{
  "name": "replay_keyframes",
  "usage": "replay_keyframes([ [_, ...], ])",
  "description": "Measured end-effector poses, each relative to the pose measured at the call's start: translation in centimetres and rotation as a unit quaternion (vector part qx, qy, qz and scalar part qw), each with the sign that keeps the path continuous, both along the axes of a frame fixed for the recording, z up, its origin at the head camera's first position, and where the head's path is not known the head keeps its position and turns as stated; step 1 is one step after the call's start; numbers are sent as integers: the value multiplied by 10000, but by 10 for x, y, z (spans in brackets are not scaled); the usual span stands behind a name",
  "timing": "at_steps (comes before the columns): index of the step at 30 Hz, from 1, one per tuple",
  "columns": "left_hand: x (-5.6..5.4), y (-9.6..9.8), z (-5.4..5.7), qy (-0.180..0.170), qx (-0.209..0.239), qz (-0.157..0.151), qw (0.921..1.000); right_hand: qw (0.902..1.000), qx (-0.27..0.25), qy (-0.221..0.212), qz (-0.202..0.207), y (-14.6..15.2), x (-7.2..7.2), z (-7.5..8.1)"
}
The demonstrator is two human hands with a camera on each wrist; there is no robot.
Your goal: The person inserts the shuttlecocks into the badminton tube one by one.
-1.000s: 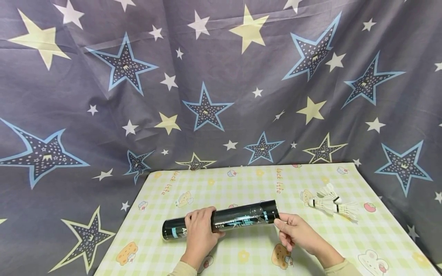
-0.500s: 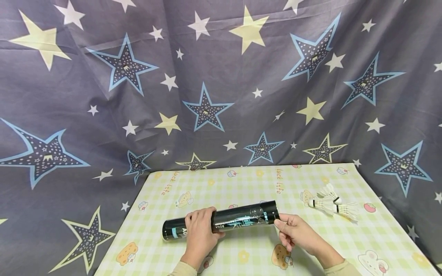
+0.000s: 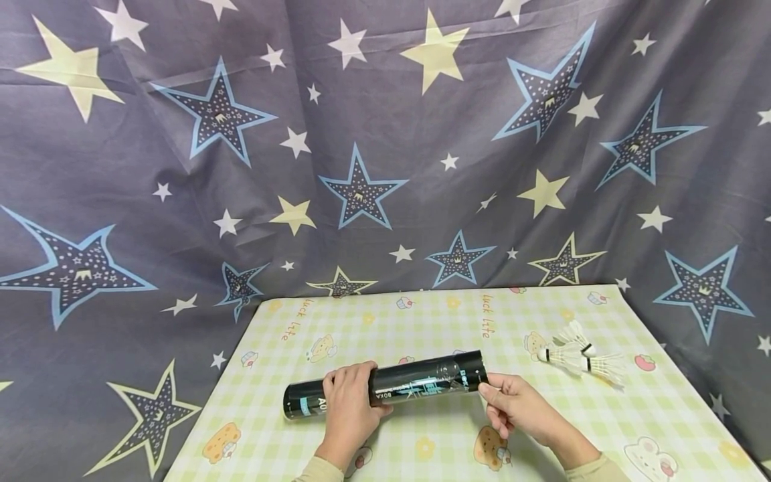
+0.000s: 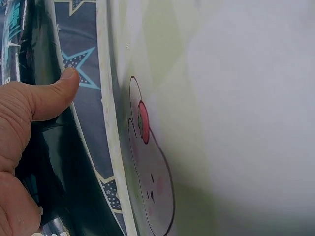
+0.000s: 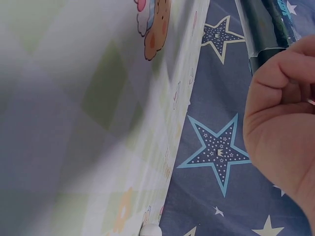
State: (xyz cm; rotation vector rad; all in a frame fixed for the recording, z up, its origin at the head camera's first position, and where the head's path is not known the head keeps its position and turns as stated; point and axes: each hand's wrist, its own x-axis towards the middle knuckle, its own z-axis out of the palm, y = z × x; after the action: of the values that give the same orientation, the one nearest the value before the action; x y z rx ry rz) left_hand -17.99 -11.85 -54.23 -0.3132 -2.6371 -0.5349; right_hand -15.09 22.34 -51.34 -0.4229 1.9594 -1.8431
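Observation:
A black shuttlecock tube [image 3: 421, 381] with blue and white print lies slantwise above the near half of the table in the head view. My left hand [image 3: 352, 405] grips it left of its middle, fingers over the top; in the left wrist view the thumb lies along the dark tube [image 4: 64, 167]. At the tube's right end, my right hand [image 3: 524, 405] pinches the rim between thumb and forefinger, the other fingers curled. In the right wrist view that hand [image 5: 283, 118] covers the end of the tube [image 5: 263, 29], so what lies inside is hidden.
Three white shuttlecocks [image 3: 566, 356] with dark bands lie together at the right of the table. A green checked cloth [image 3: 373, 321] with cartoon prints covers the table. Behind and beside it hangs a grey curtain [image 3: 385, 254] with stars.

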Motion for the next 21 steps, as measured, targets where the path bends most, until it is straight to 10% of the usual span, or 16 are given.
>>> replay_keyframes([
  [21, -1, -1, -1, -9, 43, -12, 10000, 9999, 27, 77, 59, 3, -1, 3],
])
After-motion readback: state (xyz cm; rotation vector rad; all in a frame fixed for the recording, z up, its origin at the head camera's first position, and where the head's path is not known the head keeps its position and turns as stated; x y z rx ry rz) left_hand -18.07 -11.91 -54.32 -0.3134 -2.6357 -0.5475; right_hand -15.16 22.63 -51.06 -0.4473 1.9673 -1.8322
